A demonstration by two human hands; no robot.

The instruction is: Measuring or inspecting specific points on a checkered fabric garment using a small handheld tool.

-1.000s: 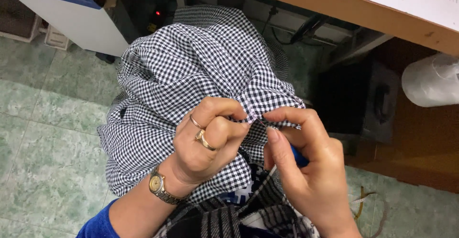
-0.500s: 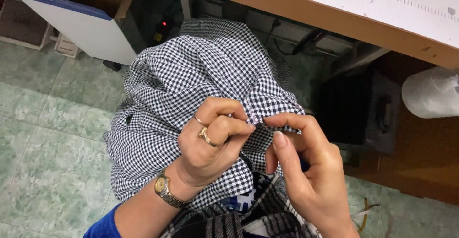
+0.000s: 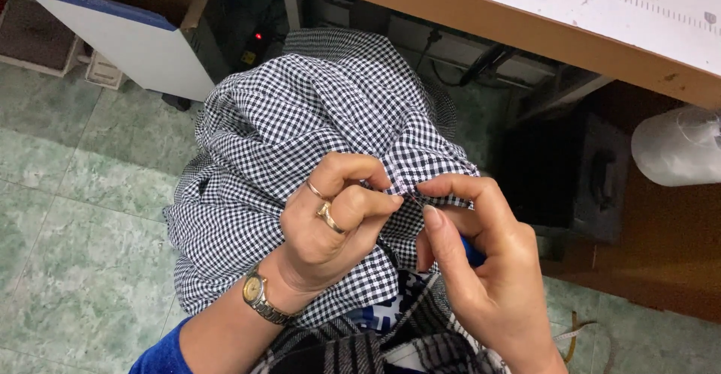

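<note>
A black-and-white checked garment (image 3: 300, 126) lies bunched over my lap and hangs toward the floor. My left hand (image 3: 338, 216), with two rings and a gold wristwatch, pinches a fold of its edge between thumb and fingers. My right hand (image 3: 481, 269) pinches the same edge just to the right, thumb and forefinger closed on the cloth; something small and blue shows in its palm. The two hands almost touch at the fold. Whether a needle or tool is between the fingertips I cannot tell.
A wooden table edge with a white ruled top (image 3: 571, 13) runs across the upper right. A white roll (image 3: 676, 145) sits at the right. A white and blue board (image 3: 128, 40) leans at upper left. Green tiled floor (image 3: 67, 216) lies below.
Both hands stay pinched on the cloth's edge. The right fingers have shifted slightly along the fold; the view has drifted a little.
</note>
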